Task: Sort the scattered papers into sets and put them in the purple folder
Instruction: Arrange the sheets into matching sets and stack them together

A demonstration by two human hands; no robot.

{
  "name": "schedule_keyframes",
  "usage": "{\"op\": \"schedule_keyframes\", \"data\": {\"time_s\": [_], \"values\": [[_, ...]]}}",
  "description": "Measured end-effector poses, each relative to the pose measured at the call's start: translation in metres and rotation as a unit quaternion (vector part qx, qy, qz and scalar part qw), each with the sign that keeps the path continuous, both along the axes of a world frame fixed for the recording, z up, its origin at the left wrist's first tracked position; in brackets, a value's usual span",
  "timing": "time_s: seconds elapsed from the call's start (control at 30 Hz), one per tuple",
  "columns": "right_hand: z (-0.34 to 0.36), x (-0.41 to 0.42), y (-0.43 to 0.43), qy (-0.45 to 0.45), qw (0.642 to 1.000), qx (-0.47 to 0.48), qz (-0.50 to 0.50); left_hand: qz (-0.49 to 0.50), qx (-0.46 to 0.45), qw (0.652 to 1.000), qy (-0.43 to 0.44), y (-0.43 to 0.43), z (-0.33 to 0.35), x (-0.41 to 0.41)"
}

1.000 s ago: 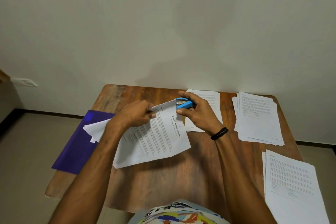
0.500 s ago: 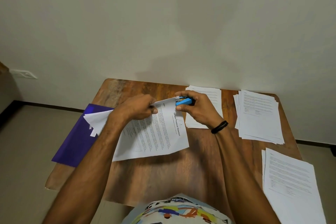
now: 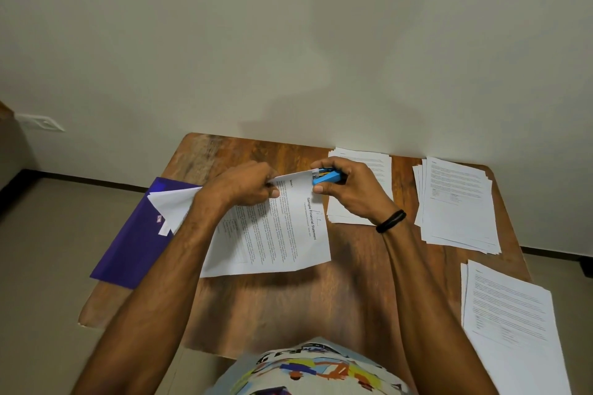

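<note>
Three stacks [image 3: 455,202], one held set [image 3: 282,234], one stapler [image 3: 327,177], one folder [image 3: 134,244]

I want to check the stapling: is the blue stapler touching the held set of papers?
Touching. The head view shows the corner of the paper set inside the mouth of the blue stapler, which the right hand grips.

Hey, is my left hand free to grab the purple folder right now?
Probably not yet: the left hand pinches the paper set while the right hand grips the blue stapler on its corner; the purple folder lies near.
</note>
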State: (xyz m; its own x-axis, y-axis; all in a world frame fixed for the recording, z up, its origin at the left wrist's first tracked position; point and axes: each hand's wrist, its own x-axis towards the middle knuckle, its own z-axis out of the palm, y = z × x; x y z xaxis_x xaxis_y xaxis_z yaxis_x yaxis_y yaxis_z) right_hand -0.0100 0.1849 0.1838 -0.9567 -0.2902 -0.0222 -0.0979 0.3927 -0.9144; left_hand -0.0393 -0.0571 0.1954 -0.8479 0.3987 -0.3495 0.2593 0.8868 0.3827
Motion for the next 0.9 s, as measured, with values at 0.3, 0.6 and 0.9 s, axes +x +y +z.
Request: {"op": "schedule_keyframes", "data": {"time_s": [0.3, 0.6, 0.9], "values": [[-0.001, -0.001, 0.001, 0.009, 1.0, -0.005, -0.002, 0.001, -0.013, 1.0, -0.003, 0.0, -0.004, -0.003], [-0.006, -0.001, -0.003, 0.069, 0.996, 0.032, -0.052, 0.003, -0.011, 1.0, -0.005, 0.002, -0.005, -0.002], [-0.022, -0.004, -0.002, 0.048, 0.998, -0.027, -0.036, 0.008, -0.005, 1.0, 0.0, 0.001, -0.008, 0.002]]}}
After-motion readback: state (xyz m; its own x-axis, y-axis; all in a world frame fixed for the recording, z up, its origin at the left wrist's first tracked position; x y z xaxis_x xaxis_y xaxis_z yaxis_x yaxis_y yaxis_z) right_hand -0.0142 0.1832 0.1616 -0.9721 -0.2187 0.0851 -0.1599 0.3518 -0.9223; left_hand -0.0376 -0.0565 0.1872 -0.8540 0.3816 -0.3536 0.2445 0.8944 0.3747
